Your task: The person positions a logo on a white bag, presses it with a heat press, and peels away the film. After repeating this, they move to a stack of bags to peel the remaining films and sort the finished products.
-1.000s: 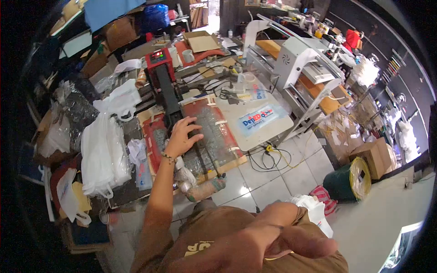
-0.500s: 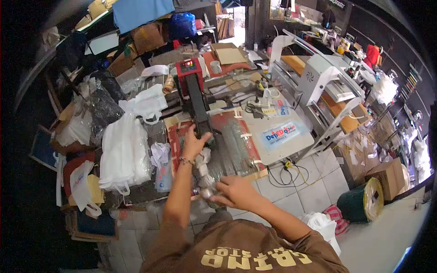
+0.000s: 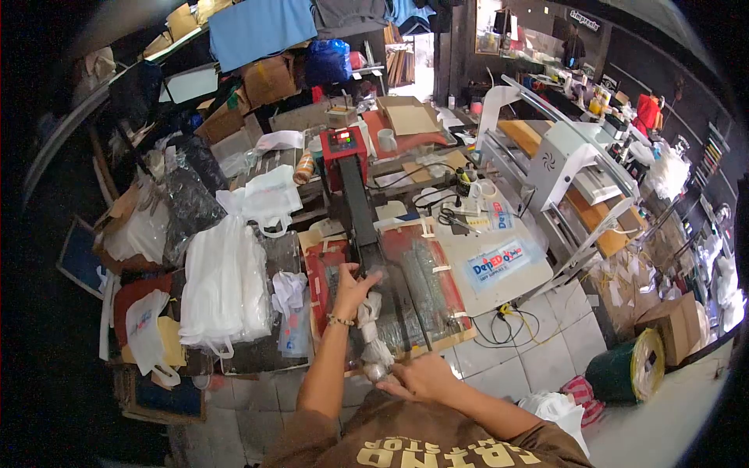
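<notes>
A cloth-wrapped handle (image 3: 372,326) with a rounded silvery end points towards me. My right hand (image 3: 425,377) is closed at that rounded end, fingers partly hidden from above. Beyond it, my left hand (image 3: 355,293), with a bracelet at the wrist, lies against the near end of a long black arm, thumb and fingers apart. That arm belongs to a red-and-black press machine (image 3: 360,209) with a lit display on its red head. Under both hands lies a wood-framed panel (image 3: 452,295) with red borders and a grey, shiny middle.
To the left lies a stack of white bags (image 3: 226,288), beside a printed plastic pouch (image 3: 293,331). A printed blue-and-white sheet (image 3: 499,261) and scissors (image 3: 456,221) rest on a board at right. A white-framed machine (image 3: 558,160) stands behind. Cables (image 3: 507,318) trail over the tiled floor.
The view has shifted, so the whole scene sits further right and lower. My left hand is still by the press arm, and my right hand stays at the handle's end.
</notes>
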{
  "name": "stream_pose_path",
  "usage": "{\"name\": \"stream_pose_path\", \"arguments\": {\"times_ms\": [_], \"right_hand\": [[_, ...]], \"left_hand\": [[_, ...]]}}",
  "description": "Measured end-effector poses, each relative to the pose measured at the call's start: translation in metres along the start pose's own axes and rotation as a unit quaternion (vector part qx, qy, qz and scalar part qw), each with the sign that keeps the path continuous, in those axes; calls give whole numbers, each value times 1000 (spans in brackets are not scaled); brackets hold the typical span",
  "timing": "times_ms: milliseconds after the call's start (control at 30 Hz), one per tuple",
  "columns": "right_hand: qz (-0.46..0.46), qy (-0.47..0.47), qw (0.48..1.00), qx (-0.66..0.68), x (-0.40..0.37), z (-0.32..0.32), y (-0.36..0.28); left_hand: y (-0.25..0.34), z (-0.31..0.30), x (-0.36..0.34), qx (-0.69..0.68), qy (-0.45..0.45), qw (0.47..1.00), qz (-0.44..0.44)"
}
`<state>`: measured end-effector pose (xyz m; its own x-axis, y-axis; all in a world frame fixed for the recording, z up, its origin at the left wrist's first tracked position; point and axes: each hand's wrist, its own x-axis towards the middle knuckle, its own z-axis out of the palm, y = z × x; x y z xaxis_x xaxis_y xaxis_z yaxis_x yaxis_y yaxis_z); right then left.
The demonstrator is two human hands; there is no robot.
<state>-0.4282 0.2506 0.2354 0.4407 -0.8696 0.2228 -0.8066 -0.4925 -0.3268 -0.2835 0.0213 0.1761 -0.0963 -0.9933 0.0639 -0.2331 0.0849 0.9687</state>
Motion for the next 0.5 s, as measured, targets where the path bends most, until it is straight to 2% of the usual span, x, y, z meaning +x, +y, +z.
{"name": "stream_pose_path", "arguments": {"times_ms": [67,133,167,300,367,500], "right_hand": [[3,10,1000,3,1,-3,-1],[11,0,1000,7,1,-4,-3],[13,0,1000,5,1,-3,-1],[25,-47,998,37,3,-4,0],[33,-59,997,41,4,-7,-1],[41,-80,994,54,1,-3,0]], "left_hand": [[0,1,-3,-12,-2,1000,12],[-10,3,-1,-88,-28,995,-35],[14,-1,-10,-47,-23,997,-56],[-1,1,-8,-68,-22,996,-57],[-3,3,-6,-32,14,999,-10],[1,-1,-8,-36,-12,998,-43]]}}
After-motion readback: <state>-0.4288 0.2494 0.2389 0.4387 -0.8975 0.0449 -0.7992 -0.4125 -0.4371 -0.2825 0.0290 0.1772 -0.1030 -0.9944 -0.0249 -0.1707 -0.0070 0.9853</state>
